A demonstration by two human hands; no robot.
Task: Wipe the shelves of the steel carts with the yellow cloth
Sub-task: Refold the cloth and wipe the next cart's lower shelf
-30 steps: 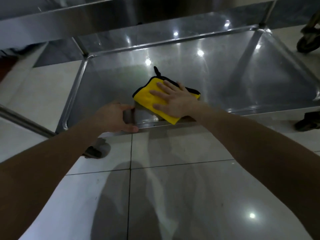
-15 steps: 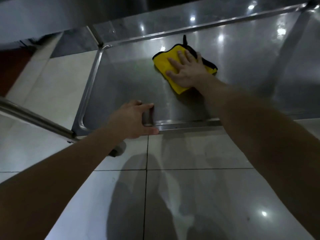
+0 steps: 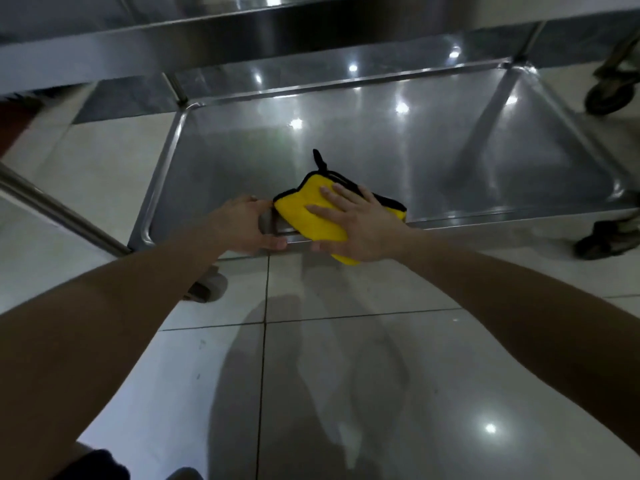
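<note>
The yellow cloth [image 3: 308, 211], folded and edged in black with a small black loop [image 3: 319, 161] pointing toward the back, was seen lying at the front of the steel cart's bottom shelf [image 3: 398, 150], its near corner hanging over the front rim [image 3: 485, 216]. It was pressed down by the right hand [image 3: 363, 230], which was laid flat on it with the fingers straight and spread. The front rim was gripped by the left hand [image 3: 242, 225], fingers curled over the top and thumb tucked beneath, just beside the cloth's left corner. Ceiling lights were reflected as bright spots on the shelf's polished surface. An upper shelf [image 3: 173, 46] was visible above at the top of the view. A caster [image 3: 207, 289] was seen under the shelf's near left corner and another caster [image 3: 606, 237] under the near right corner, both resting on the pale tiled floor [image 3: 346, 393]. The wheel [image 3: 606, 95] of a second cart was partly visible at the far right.
</note>
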